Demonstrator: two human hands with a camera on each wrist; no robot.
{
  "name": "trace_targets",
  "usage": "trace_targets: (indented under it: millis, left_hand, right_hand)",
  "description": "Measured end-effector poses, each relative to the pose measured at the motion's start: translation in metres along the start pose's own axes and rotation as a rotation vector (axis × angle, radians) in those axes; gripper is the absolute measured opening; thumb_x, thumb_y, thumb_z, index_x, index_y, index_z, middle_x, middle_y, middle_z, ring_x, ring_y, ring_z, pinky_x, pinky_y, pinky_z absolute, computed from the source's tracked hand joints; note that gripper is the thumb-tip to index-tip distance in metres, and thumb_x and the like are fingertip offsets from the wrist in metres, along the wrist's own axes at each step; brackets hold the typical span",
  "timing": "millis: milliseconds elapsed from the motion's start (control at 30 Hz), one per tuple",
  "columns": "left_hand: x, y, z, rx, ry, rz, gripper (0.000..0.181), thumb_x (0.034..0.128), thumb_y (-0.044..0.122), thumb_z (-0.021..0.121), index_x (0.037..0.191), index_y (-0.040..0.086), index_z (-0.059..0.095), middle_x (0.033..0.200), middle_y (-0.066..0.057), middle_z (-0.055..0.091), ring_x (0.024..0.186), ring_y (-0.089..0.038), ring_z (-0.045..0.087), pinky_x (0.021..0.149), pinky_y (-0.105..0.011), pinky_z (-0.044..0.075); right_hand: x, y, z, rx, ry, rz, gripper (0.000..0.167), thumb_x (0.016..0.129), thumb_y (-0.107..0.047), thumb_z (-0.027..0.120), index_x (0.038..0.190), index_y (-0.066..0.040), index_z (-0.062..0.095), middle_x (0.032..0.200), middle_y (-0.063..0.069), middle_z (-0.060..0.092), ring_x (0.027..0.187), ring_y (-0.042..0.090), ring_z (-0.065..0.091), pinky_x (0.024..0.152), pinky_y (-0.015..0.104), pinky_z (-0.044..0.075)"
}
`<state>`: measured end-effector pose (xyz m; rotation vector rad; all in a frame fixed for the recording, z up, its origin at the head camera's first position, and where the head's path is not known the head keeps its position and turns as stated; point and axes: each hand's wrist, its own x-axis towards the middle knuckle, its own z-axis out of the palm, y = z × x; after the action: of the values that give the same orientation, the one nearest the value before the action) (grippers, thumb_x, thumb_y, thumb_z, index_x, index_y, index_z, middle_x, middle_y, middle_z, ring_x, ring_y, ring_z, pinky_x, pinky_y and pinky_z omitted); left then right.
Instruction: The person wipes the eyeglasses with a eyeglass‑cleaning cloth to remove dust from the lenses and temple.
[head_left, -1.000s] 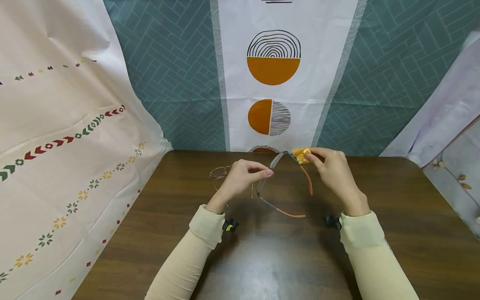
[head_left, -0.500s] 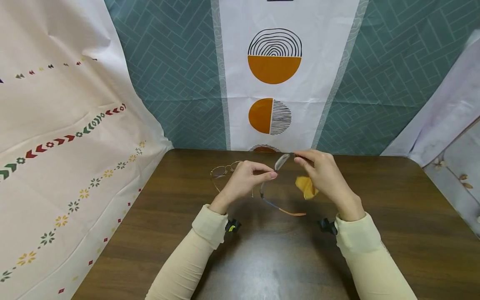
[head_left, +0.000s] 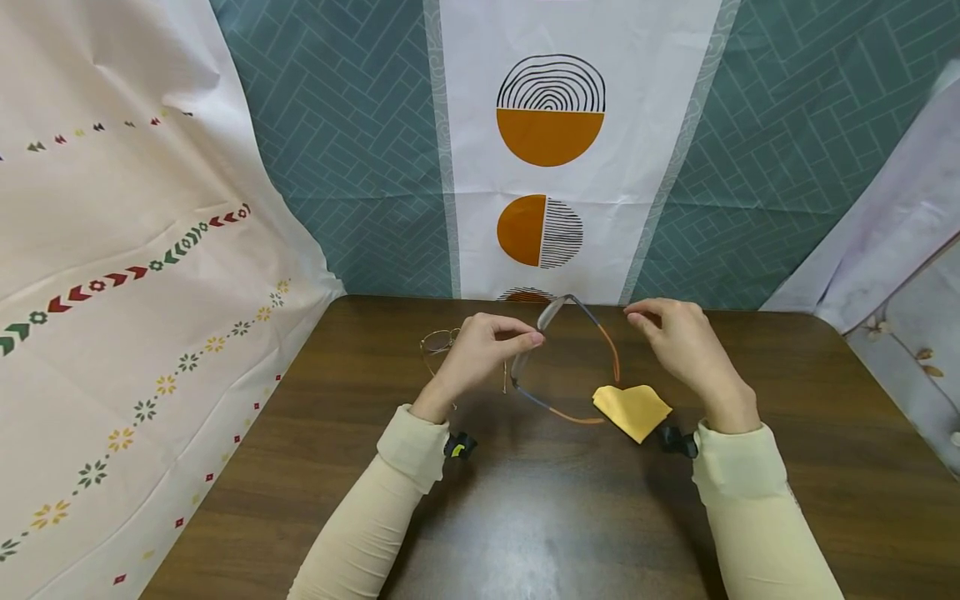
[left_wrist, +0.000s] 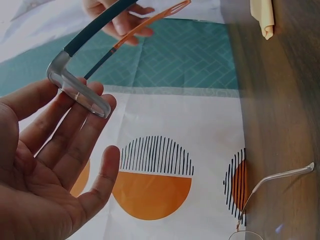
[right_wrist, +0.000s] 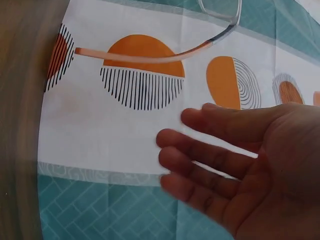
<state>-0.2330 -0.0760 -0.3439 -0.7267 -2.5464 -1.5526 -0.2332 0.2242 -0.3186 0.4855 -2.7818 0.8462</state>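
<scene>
My left hand [head_left: 480, 354] pinches the rim of a pair of eyeglasses [head_left: 552, 312] and holds them above the table. Their two temples, dark blue with orange tips, are spread toward the right. In the left wrist view the grey front end of the eyeglasses [left_wrist: 75, 90] sits at my fingertips. To the right of the eyeglasses hovers my right hand [head_left: 686, 346], holding nothing. Its fingers look loosely bent in the right wrist view, apart from the orange temple tip. A folded yellow cloth [head_left: 632, 410] lies on the table below, between the eyeglasses and my right wrist.
A second pair of glasses, gold-rimmed [head_left: 426, 358], lies on the brown wooden table [head_left: 525, 517], partly hidden behind my left hand. Patterned fabric [head_left: 360, 183] hangs along the table's back edge, with a cream cloth [head_left: 150, 350] at the left and a pale one at the right.
My right hand has let go of the yellow cloth, which dropped to the table and now lies flat. It then moved right, away from the eyeglasses. My left hand keeps its pinch on them.
</scene>
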Motion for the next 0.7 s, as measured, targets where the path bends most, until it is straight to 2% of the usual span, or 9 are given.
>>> trace_targets:
  millis: [67,167,200,267,367,500,567,700]
  left_hand:
    - [0.000,0.000,-0.001,0.001,-0.002,-0.001,0.021,0.0944,0.033,0.079,0.104,0.015,0.084,0.097,0.005,0.079,0.092,-0.012,0.067,0.081,-0.031,0.055]
    - [-0.001,0.000,-0.001,0.006,-0.004,0.001,0.021,0.0945,0.033,0.079,0.103,0.015,0.084,0.097,0.005,0.079,0.091,-0.011,0.066,0.080,-0.030,0.054]
    - [-0.001,-0.001,-0.001,0.006,-0.005,0.002,0.020,0.0946,0.033,0.079,0.103,0.015,0.084,0.097,0.006,0.079,0.091,-0.011,0.067,0.080,-0.030,0.054]
    - [0.000,-0.001,-0.001,0.007,-0.002,0.004,0.020,0.0947,0.033,0.078,0.103,0.015,0.084,0.096,0.006,0.079,0.091,-0.011,0.067,0.080,-0.030,0.055]
    - [0.000,-0.002,-0.001,0.006,-0.003,0.007,0.020,0.0950,0.033,0.078,0.103,0.015,0.084,0.097,0.006,0.078,0.092,-0.011,0.067,0.081,-0.031,0.055]
    - [0.000,-0.002,-0.002,0.009,-0.005,0.009,0.021,0.0954,0.032,0.078,0.104,0.015,0.084,0.097,0.006,0.079,0.093,-0.011,0.067,0.082,-0.032,0.055]
    - [0.000,-0.002,-0.002,0.013,-0.004,0.010,0.021,0.0954,0.032,0.078,0.104,0.014,0.084,0.097,0.006,0.079,0.092,-0.011,0.067,0.081,-0.032,0.055]
    - [0.000,-0.002,-0.002,0.014,-0.002,0.010,0.022,0.0951,0.033,0.078,0.104,0.015,0.084,0.097,0.006,0.079,0.092,-0.011,0.066,0.080,-0.031,0.054]
  right_hand:
    - [-0.001,0.005,-0.002,-0.024,-0.052,0.034,0.028,0.107,-0.013,0.059,0.125,0.004,0.071,0.121,0.025,0.071,0.106,0.041,0.065,0.089,0.057,0.050]
    - [-0.004,0.014,-0.006,-0.075,-0.169,0.126,0.029,0.106,-0.017,0.061,0.121,0.006,0.072,0.117,0.025,0.072,0.104,0.041,0.065,0.086,0.057,0.052]
    - [-0.006,0.018,-0.007,-0.092,-0.214,0.165,0.028,0.105,-0.018,0.062,0.117,0.005,0.073,0.110,0.023,0.072,0.101,0.040,0.065,0.084,0.056,0.052]
    - [-0.007,0.026,-0.009,-0.129,-0.303,0.240,0.026,0.103,-0.019,0.065,0.108,0.005,0.075,0.096,0.018,0.069,0.090,0.035,0.063,0.078,0.052,0.052]
    - [-0.009,0.035,-0.007,-0.152,-0.401,0.317,0.025,0.099,-0.021,0.069,0.086,0.000,0.073,0.075,0.005,0.053,0.072,0.025,0.052,0.067,0.044,0.047]
    - [-0.013,0.043,0.004,-0.165,-0.501,0.386,0.034,0.095,-0.025,0.075,0.070,-0.004,0.063,0.064,0.000,0.046,0.061,0.018,0.045,0.060,0.037,0.043]
    - [-0.014,0.046,0.011,-0.165,-0.551,0.431,0.036,0.093,-0.027,0.077,0.071,-0.003,0.060,0.059,0.001,0.047,0.055,0.016,0.045,0.058,0.034,0.042]
    - [-0.014,0.051,0.021,-0.151,-0.612,0.506,0.034,0.090,-0.027,0.081,0.084,0.002,0.063,0.054,0.000,0.047,0.049,0.012,0.044,0.053,0.028,0.039]
